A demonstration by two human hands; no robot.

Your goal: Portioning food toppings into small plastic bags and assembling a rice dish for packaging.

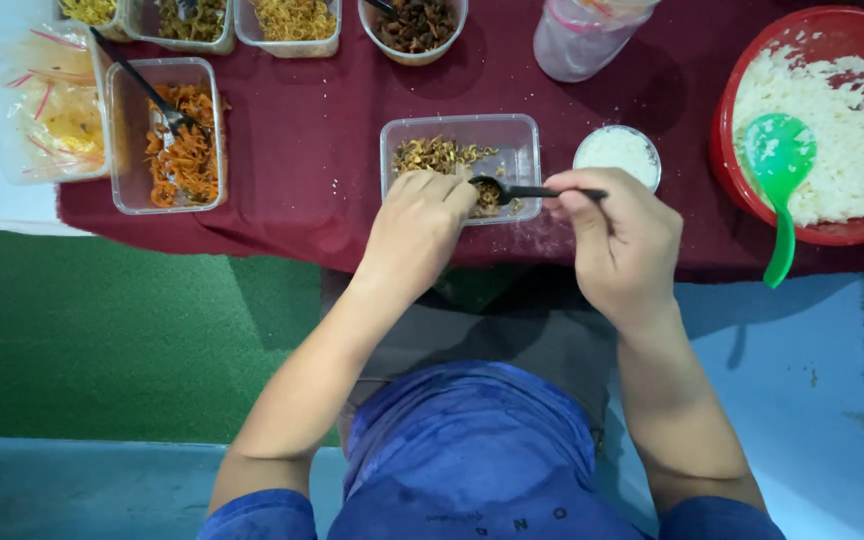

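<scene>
At the near edge of the table point(302, 150), draped in maroon cloth, we see the left hand point(414, 225) resting on the rim of a clear rectangular container point(517, 135) of brown fried shreds, its fingers curled together on the rim rather than around anything. The right hand point(624, 240) has its grip clamped on a black spoon point(522, 190), whose bowl sits low inside that container, loaded. We judge the main risk to be spillage: the container stands just beside the cloth's front edge, so a push from the steadying hand could slide it off toward the lap. A loaded spoon swung right could also clip the small round cup of white grains point(617, 152) close by. Open room lies left of the container, on bare cloth before the tub of orange shreds point(184, 140); the red bowl of rice point(832, 130) with its green ladle point(780, 170) crowds the right.
</scene>
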